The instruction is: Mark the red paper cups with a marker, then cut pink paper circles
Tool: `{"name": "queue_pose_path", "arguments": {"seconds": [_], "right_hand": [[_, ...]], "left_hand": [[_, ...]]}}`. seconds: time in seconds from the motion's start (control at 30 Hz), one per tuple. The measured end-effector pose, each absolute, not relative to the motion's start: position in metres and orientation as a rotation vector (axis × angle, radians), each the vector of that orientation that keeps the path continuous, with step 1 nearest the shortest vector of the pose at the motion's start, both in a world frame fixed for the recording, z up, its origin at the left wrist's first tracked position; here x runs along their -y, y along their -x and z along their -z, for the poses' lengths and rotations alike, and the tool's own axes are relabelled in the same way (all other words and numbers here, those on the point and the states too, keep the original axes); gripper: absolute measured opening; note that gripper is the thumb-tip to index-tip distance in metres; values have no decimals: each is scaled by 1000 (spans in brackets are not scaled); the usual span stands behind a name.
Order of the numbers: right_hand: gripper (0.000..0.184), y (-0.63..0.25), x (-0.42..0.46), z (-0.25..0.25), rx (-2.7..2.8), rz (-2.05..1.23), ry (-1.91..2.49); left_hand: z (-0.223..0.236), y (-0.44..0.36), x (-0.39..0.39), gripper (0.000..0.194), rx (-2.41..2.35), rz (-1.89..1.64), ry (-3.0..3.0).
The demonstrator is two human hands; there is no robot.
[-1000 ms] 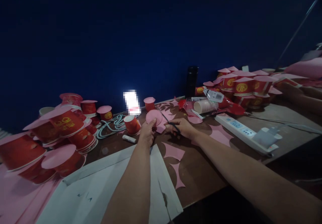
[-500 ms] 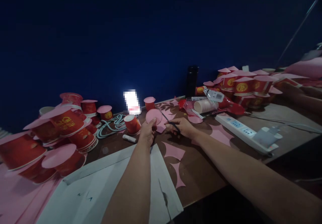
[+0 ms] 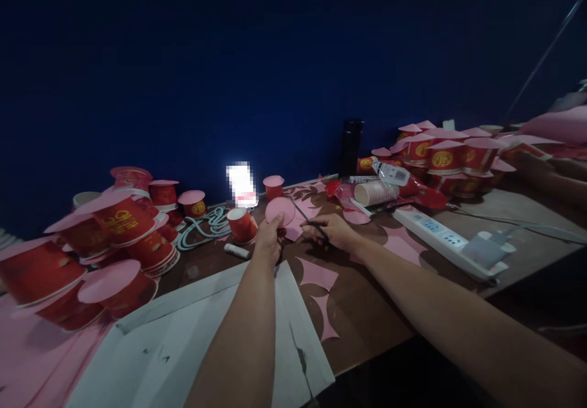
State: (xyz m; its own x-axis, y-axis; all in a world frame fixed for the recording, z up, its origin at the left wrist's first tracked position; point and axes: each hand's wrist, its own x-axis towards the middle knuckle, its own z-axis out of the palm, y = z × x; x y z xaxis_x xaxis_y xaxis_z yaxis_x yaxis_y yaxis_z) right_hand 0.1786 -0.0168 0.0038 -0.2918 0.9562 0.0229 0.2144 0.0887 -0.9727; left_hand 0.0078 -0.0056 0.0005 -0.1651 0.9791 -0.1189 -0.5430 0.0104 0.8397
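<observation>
My left hand [image 3: 269, 240] pinches a round piece of pink paper [image 3: 280, 211] by its near edge, thumb on top. My right hand [image 3: 334, 232] is closed around the dark handles of a pair of scissors [image 3: 301, 210], whose blades point away to the left, beside the paper's right edge. Pink paper offcuts with curved cut-outs lie under and near my hands, among them one scrap [image 3: 319, 274] on the brown table [image 3: 367, 316]. A red paper cup [image 3: 241, 224] tilts just left of my left hand, and another cup [image 3: 274, 186] with a pink disc on top stands behind.
Red cups topped with pink discs are piled at left [image 3: 123, 218] and right [image 3: 443, 154]. A white power strip [image 3: 443, 237], bagged cups [image 3: 376, 192], a black bottle [image 3: 352, 145], a lit phone [image 3: 242, 185], a coiled cable [image 3: 204, 227] and white board [image 3: 183, 341] surround me. Another person's hand [image 3: 532, 166] is at right.
Almost nothing differs. The pink disc in my left hand is turned very slightly, and the whole view has shifted a little; both hands keep their hold.
</observation>
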Motion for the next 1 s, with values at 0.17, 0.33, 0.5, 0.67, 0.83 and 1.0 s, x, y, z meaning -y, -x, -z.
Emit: {"name": "queue_pose_path", "arguments": {"seconds": [0.17, 0.33, 0.5, 0.67, 0.83, 1.0], "right_hand": [[44, -178, 17, -5, 1633, -1263, 1148], [45, -178, 16, -3, 1644, -1251, 1136], [44, -178, 18, -5, 1631, -1257, 1136], [44, -178, 18, -5, 1639, -1244, 1165], [47, -178, 16, -2, 1608, -1255, 1181], [46, -178, 15, -1, 1591, -1255, 1186]], "left_hand": [[-1, -8, 6, 36, -959, -1521, -615], [0, -9, 6, 38, -953, -1518, -618], [-1, -9, 5, 39, -951, -1536, -610], [-1, -8, 6, 39, -943, -1533, -609], [0, -8, 5, 39, -922, -1547, -570], [-1, -8, 5, 41, -866, -1560, -549]]}}
